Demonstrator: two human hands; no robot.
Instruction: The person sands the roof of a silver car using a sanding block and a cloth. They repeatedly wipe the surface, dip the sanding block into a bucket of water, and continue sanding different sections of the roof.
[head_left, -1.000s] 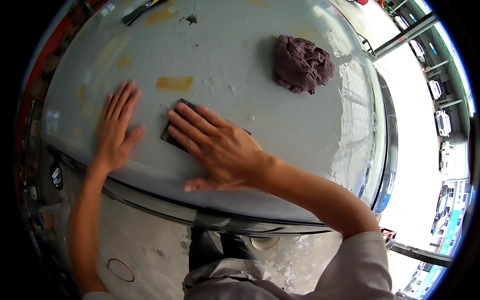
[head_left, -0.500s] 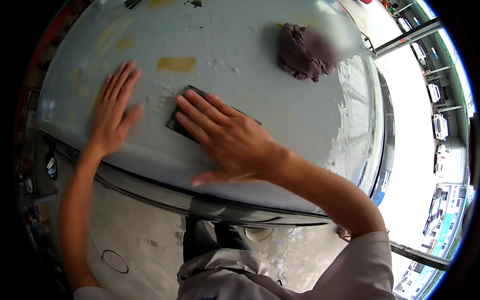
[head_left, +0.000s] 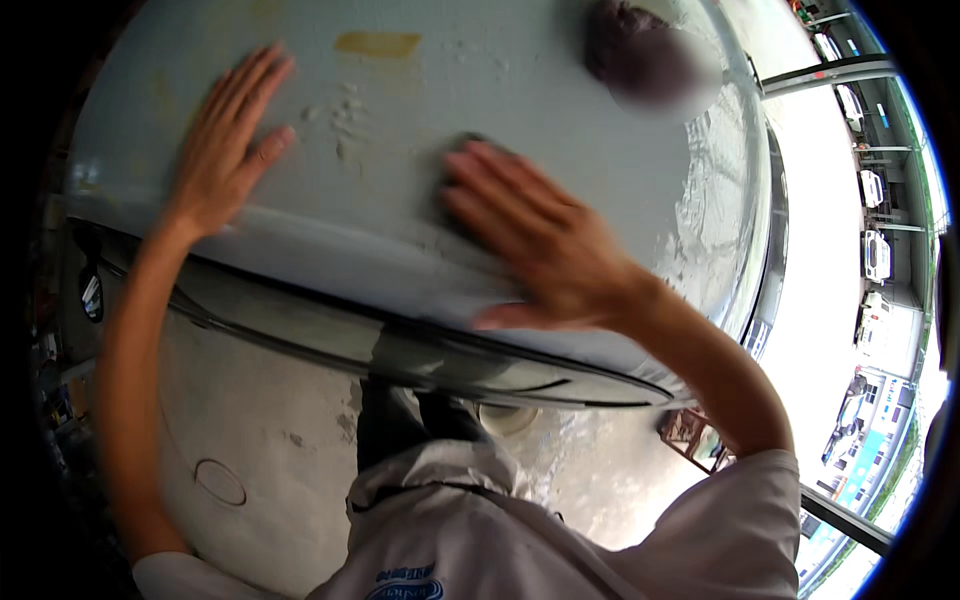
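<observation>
My right hand [head_left: 545, 235] lies flat on the wet grey car roof [head_left: 390, 205], fingers stretched forward and thumb out to the side. Beneath those fingers is a dark sheet of sandpaper [head_left: 451, 203], mostly covered and smeared by motion. My left hand [head_left: 222, 150] rests palm down on the roof further left, fingers extended, with nothing in it. Between the hands, water drops [head_left: 345, 125] stand on the surface. A yellowish-brown patch [head_left: 377, 44] shows beyond them.
A crumpled purple-brown cloth [head_left: 610, 45] lies at the far right of the roof, partly behind a round blur. Below the roof edge are the car's side windows [head_left: 290, 310]. A bucket [head_left: 508, 418] and a hose loop [head_left: 220, 482] are on the floor.
My right hand has slid to the right along the roof with the sandpaper. My left hand stays flat on the roof. The view has shifted, so the cloth and patch sit higher.
</observation>
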